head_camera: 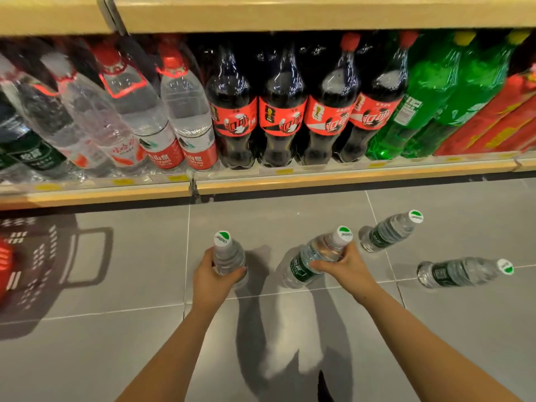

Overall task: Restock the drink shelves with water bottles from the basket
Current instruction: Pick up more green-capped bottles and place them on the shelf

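Observation:
My left hand (211, 278) grips a small water bottle (229, 255) with a white and green cap, upright over the grey floor. My right hand (345, 266) holds a second water bottle (316, 256) by its upper part; this one has a dark green label. Two more bottles of the same kind stand on the floor to the right, one nearer the shelf (388, 232) and one further right (464, 272). The dark basket (58, 265) sits on the floor at the left, blurred, with something red in it. The bottom shelf (319, 177) runs across just beyond my hands.
The shelf holds large water bottles (185, 117) with red caps at the left, cola bottles (281, 111) in the middle, green soda bottles (429, 100) and red packs (499, 120) at the right. An upper shelf board (290, 13) hangs above them.

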Available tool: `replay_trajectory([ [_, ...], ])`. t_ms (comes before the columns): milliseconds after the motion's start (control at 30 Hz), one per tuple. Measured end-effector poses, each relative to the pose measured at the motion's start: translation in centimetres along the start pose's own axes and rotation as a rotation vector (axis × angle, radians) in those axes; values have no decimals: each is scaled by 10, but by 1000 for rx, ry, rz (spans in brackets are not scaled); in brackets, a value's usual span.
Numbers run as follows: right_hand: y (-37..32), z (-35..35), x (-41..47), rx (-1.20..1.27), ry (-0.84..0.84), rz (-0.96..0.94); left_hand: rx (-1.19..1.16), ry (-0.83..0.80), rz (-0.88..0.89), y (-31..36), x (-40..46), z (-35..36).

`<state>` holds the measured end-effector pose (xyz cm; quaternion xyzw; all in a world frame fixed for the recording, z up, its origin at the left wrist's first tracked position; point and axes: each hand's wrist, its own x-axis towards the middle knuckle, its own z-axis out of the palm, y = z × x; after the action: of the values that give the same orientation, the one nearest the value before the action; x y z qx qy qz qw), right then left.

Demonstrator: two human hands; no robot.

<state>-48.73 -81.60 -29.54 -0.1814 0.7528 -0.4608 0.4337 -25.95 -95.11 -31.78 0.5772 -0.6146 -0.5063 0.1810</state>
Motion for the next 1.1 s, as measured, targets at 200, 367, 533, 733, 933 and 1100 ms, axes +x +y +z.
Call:
replay_trajectory([
  [200, -168, -18, -94, 49, -142, -22, -117, -85, -49, 151, -68, -114],
  [367, -318, -23, -175, 119, -185, -42, -231, -102, -6, 290, -124, -215],
  [533, -429, -13, -241, 182, -241, -72, -391, -52, 20, 389, -180, -287],
  [733, -531, 13, -302, 156, -356, -187, -453, 55, 101, 445, -249, -366],
  [933, -615, 63, -361, 61, -418, -366, -458, 194, 224, 472, -304, -466],
  [1100, -665, 132, -402, 58, -538, -443, -423, 307, 293, 468, -332, -562],
])
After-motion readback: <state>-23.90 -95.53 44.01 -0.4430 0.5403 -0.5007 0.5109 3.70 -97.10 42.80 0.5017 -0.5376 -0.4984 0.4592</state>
